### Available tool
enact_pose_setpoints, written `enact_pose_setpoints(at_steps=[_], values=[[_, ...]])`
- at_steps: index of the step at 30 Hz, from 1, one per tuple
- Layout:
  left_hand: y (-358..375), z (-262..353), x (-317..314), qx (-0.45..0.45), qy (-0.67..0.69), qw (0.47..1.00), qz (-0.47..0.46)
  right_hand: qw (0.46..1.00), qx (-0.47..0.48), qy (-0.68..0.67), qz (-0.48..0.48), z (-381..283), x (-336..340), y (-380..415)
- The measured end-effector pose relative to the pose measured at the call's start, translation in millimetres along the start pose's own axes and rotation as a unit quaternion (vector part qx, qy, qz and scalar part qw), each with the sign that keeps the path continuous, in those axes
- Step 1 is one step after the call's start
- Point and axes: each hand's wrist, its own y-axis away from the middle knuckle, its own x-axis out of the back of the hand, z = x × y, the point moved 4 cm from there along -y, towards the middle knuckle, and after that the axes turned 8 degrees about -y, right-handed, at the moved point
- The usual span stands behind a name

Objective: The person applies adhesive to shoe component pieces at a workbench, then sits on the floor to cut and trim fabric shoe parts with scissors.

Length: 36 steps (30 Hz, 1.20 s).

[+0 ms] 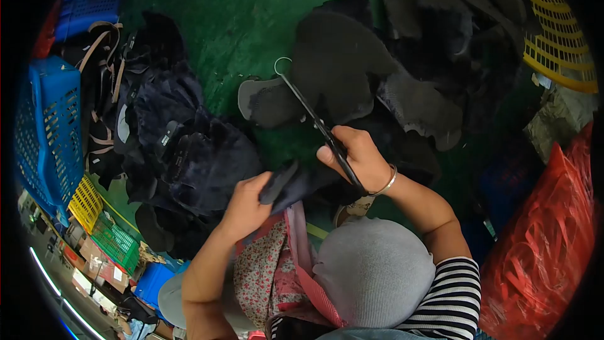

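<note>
My right hand (363, 157) is closed around a long, thin black tool (313, 113) that slants up and left. A pale curved wire hook shows at its far tip, over a grey-black sole-shaped piece (270, 102). My left hand (246, 208) grips a small dark sole-like piece (280, 182), with dark blue cloth behind it, above my lap. Large dark sheets (340, 56) with cut-out edges lie beyond the right hand. To the left of my hands is a heap of navy plush pieces (207, 157), some with small labels.
Blue plastic baskets (58, 132) stand at the left, near a yellow one (85, 204) and a green one (115, 245). Another yellow basket (560, 31) is at the upper right. A red plastic bag (535, 245) fills the right side. Dark scraps (440, 12) cover the green floor (207, 0).
</note>
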Motion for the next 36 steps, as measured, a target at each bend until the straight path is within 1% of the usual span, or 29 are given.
enact_pose_setpoints(at_steps=[1, 2, 3, 4, 5, 6, 7, 9, 10, 12, 13, 15, 16, 18, 20, 21, 23, 25, 26, 27, 28, 29, 30, 31, 32, 33, 34, 35, 36], values=[[9.3, -15.2, 14.5, -0.011, -0.07, 0.996, 0.057, 0.997, 0.053, 0.05, 0.02, -8.3, 3.1, 0.7], [19.1, -31.6, 30.9, -0.022, -0.14, 0.984, 0.112, 0.997, 0.052, 0.05, 0.02, -10.8, 3.0, 3.4], [26.3, -47.9, 49.3, 0.022, -0.238, 0.961, 0.138, 0.995, 0.092, 0.037, 0.03, -16.3, 2.8, 7.8], [30.8, -56.4, 64.2, 0.066, -0.334, 0.926, 0.162, 0.99, 0.132, 0.023, 0.041, -21.0, 2.2, 12.1], [31.1, -53.7, 73.9, 0.064, -0.44, 0.871, 0.21, 0.989, 0.141, 0.019, 0.04, -19.5, 2.9, 16.4], [27.2, -47.4, 82.7, 0.06, -0.538, 0.801, 0.256, 0.989, 0.144, 0.02, 0.042, -14.7, 4.4, 20.4], [21.2, -39.7, 83.2, 0.03, -0.499, 0.823, 0.27, 0.985, 0.16, 0.015, 0.058, -8.2, 6.3, 26.6], [-2.3, -4.1, 58.3, -0.102, -0.414, 0.87, 0.248, 0.982, 0.165, 0.027, 0.085, 10.3, 11.9, 44.6], [-17.9, 11.5, 35.5, -0.132, -0.352, 0.901, 0.217, 0.986, 0.127, 0.035, 0.107, 18.4, 16.3, 55.3], [-56.0, 44.1, -11.9, -0.19, -0.275, 0.926, 0.176, 0.986, 0.047, 0.071, 0.146, 36.7, 24.0, 77.2], [-77.0, 52.8, -33.7, -0.201, -0.243, 0.933, 0.175, 0.985, 0.048, 0.075, 0.146, 43.1, 26.6, 85.2], [-117.2, 63.6, -64.5, -0.218, -0.261, 0.915, 0.218, 0.976, -0.079, 0.066, 0.193, 63.5, 35.5, 100.2], [-134.3, 58.7, -72.3, -0.221, -0.255, 0.916, 0.217, 0.971, -0.12, 0.077, 0.193, 69.1, 39.0, 103.0], [-152.7, 57.1, -87.7, -0.247, -0.37, 0.856, 0.262, 0.966, -0.148, 0.092, 0.19, 68.4, 47.8, 95.4], [-144.3, 53.8, -83.7, -0.254, -0.351, 0.862, 0.265, 0.961, -0.171, 0.099, 0.195, 66.3, 53.8, 76.9], [-137.8, 48.5, -81.0, -0.256, -0.364, 0.861, 0.245, 0.962, -0.168, 0.097, 0.192, 60.7, 55.3, 66.5], [-125.8, 45.4, -72.7, -0.248, -0.384, 0.859, 0.231, 0.969, -0.182, 0.074, 0.15, 47.4, 54.7, 46.7], [-109.0, 57.8, -60.1, -0.28, -0.376, 0.855, 0.22, 0.974, -0.164, 0.065, 0.144, 40.3, 51.7, 35.3], [-102.6, 62.6, -54.7, -0.233, -0.319, 0.905, 0.159, 0.976, -0.152, 0.06, 0.143, 38.7, 50.6, 28.7], [-95.2, 67.2, -50.5, -0.208, -0.261, 0.935, 0.116, 0.985, -0.094, 0.044, 0.135, 45.7, 50.6, 24.7], [-86.7, 68.9, -47.9, -0.178, -0.201, 0.96, 0.075, 0.982, -0.126, -0.037, 0.133, 39.8, 52.6, 22.8], [-75.1, 69.5, -44.7, -0.171, -0.131, 0.974, 0.07, 0.972, -0.161, -0.117, 0.128, 33.6, 53.3, 22.0], [-61.7, 66.1, -38.8, -0.157, -0.086, 0.982, 0.05, 0.973, -0.113, -0.148, 0.136, 32.7, 55.1, 19.8], [-49.7, 64.1, -32.3, -0.148, -0.038, 0.988, 0.031, 0.982, -0.086, -0.108, 0.129, 29.5, 59.8, 18.4], [-35.9, 61.0, -16.4, -0.146, -0.014, 0.987, 0.058, 0.988, -0.058, -0.068, 0.128, 25.3, 63.0, 17.2], [-23.6, 53.6, 4.7, -0.123, -0.04, 0.99, 0.06, 0.99, -0.021, -0.024, 0.138, 21.0, 62.2, 14.7], [-10.2, 41.8, 26.0, -0.099, -0.065, 0.991, 0.061, 0.991, -0.016, -0.025, 0.127, 24.2, 60.4, 14.3], [0.6, 22.1, 43.5, -0.079, -0.13, 0.983, 0.101, 0.993, -0.041, -0.026, 0.109, 34.2, 57.9, 14.8], [10.6, 0.3, 61.0, -0.019, -0.194, 0.975, 0.103, 0.993, -0.065, -0.027, 0.091, 42.1, 52.2, 14.4]])
